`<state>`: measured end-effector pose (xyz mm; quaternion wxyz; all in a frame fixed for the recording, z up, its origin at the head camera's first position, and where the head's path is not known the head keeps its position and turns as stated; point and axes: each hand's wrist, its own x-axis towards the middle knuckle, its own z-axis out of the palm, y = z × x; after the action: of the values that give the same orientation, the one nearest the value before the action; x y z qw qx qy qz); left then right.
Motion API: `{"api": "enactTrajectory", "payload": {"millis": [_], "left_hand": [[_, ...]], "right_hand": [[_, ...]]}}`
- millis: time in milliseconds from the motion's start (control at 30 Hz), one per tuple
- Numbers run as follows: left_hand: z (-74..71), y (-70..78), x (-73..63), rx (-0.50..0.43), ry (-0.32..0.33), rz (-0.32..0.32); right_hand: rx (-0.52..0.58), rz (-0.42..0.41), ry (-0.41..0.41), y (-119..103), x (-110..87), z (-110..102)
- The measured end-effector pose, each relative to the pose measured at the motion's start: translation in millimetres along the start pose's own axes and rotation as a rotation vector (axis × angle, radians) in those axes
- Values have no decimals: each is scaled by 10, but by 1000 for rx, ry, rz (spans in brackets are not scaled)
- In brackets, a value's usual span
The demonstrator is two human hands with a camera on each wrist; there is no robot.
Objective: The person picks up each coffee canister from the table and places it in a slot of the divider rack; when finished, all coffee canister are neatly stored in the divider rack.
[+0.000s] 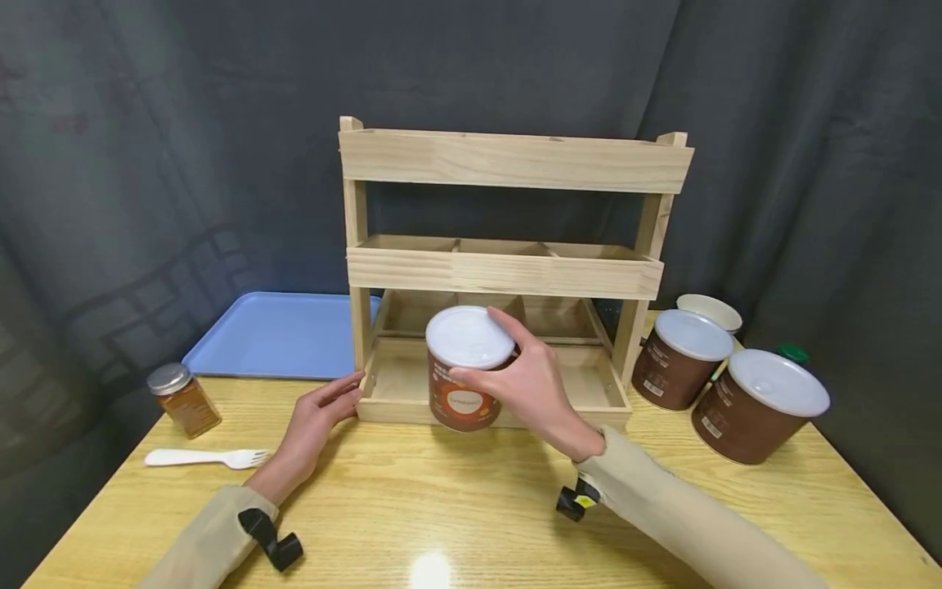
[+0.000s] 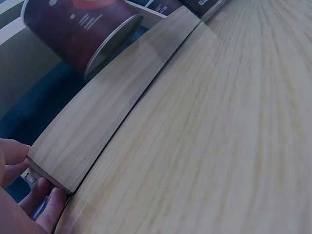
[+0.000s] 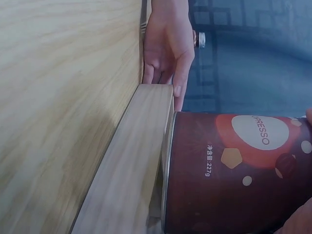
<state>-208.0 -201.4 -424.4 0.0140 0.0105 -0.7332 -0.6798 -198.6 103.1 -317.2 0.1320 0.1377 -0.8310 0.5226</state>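
My right hand (image 1: 531,380) grips a brown coffee can (image 1: 458,397) with a translucent white lid, fingers and thumb spread round its upper part. An orange patch and the letters "PRESSO" show on the can in the right wrist view. It is upright, its base close to the front board (image 3: 129,161) of the lowest tray of a three-tier wooden rack (image 1: 508,274). At that tray's left front corner, my left hand (image 1: 312,429) holds the board's end, with fingertips at its top edge and side in the left wrist view.
Two more lidded brown cans (image 1: 680,364) stand right of the rack, with a white bowl (image 1: 710,309) and a green lid (image 1: 792,353) behind. To the left are a blue tray (image 1: 280,335), a spice jar (image 1: 186,401) and a white fork (image 1: 206,458). Dark curtain (image 1: 508,65) hangs behind.
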Motion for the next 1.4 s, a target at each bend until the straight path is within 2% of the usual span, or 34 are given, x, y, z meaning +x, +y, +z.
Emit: {"api": "enactTrajectory", "payload": {"millis": [500,1000,1200,1400], "left_hand": [[3,-16,12,5,-2,6],[11,1,9,11,1,-7],[10,-5,10,10,0,0],[1,-9,5,23,0,-4]], "right_hand": [[-58,-48,33,19,249,402],[-14,-58,27,-36,499,779],[-9,-57,37,-8,524,874],[-40,-60,5,128,480,934]]}}
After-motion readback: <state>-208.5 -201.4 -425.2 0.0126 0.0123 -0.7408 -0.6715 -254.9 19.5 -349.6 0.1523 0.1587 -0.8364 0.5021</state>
